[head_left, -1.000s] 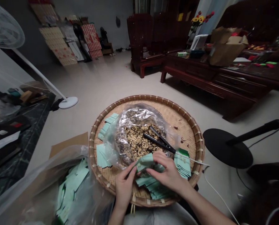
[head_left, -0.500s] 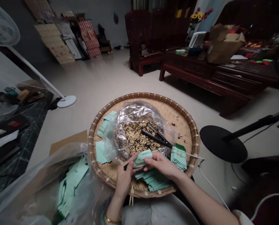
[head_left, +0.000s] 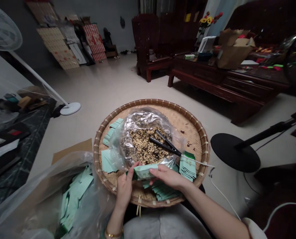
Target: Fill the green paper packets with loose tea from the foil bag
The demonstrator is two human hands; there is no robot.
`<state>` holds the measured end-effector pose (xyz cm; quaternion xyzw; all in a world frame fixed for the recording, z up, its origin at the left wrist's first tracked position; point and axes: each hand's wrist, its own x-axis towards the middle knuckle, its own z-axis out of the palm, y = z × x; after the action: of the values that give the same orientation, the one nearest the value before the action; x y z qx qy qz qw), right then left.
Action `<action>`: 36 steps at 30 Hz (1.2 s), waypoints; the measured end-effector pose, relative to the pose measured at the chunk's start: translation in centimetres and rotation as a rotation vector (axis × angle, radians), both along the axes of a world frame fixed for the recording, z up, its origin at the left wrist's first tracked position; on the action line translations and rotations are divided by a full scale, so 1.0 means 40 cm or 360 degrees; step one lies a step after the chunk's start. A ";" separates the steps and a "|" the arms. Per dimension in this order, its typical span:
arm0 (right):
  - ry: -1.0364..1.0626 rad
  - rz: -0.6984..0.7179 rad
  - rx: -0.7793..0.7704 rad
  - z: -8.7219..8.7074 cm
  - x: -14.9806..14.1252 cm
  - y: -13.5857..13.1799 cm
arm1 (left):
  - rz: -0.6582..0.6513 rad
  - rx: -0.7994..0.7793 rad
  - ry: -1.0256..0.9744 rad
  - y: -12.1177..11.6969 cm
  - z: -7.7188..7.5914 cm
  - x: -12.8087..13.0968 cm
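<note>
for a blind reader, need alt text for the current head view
A left hand and right hand hold a green packet over a round woven tray. On it, a clear plastic bag holds tan and black flakes beneath a black two-armed tool; more packets lie around.

Clear plastic bag (head_left: 148, 115): white glare beyond left hand (head_left: 124, 187) and right hand (head_left: 170, 177)
Coffee table (head_left: 222, 80): dark shadow beneath, ahead-right of them
Pedestal fan (head_left: 5, 29): edge-stretched, far left
Back wall (head_left: 110, 13): dim, farthest ahead

Dim light; pale, glossy floor (head_left: 108, 79); plain grey wall (head_left: 110, 15); high-backed dark-red wooden chair (head_left: 146, 38) beside a long dark-red wooden table (head_left: 212, 74).
</note>
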<state>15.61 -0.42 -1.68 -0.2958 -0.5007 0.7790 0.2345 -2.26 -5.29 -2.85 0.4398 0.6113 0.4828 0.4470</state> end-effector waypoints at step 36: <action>-0.1223 -0.0072 0.1756 0.024 -0.041 0.153 | 0.0292 0.0455 0.1214 0.008 -0.018 0.027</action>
<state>13.98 5.71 -0.70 -0.3994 -0.8669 0.2433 0.1727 -1.18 -4.99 -3.56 0.5885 0.6966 0.4029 0.0781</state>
